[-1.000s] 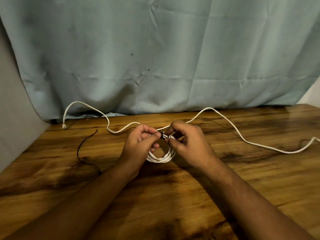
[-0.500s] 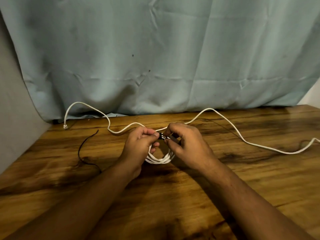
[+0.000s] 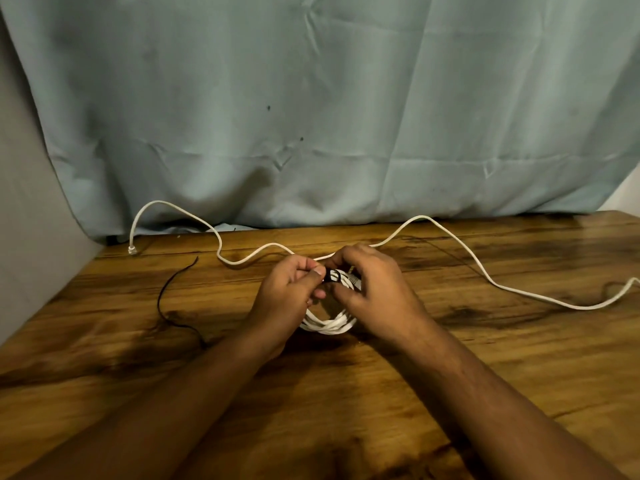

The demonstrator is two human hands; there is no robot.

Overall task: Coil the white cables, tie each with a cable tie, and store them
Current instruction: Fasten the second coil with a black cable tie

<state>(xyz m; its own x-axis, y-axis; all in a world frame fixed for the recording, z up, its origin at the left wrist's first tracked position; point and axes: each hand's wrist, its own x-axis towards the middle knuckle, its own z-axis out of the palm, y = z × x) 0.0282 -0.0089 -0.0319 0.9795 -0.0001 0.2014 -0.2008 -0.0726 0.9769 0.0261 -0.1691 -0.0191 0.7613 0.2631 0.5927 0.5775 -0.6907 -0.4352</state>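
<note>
Pinches the black cable tie (image 3: 330,274) at the top of the coil (image 3: 329,325) with the left hand (image 3: 291,292), thumb and forefinger closed on the band. Clasps the coil's upper right side with the right hand (image 3: 374,289), fingers curled round the loops there. Holds the coil of white cable upright between both hands, lower arc on the bench (image 3: 450,393) or just above it; cannot tell which.

Looks like the tying step, band wrapped round the loops but perhaps not yet cinched. Best done by bunching the loops tight and flat before pulling, drawing the tail straight through, and checking that no loop slips outside the band.

Behind the coil, a loose white cable (image 3: 519,292), running left to a plug (image 3: 132,251) and right off to the bench edge, passing just behind the hands: likely to snag or get drawn under the band. Left of the coil and well apart, a thin black strand (image 3: 166,299), probably a second tie. Further behind the coil, a pale curtain (image 3: 311,116).
</note>
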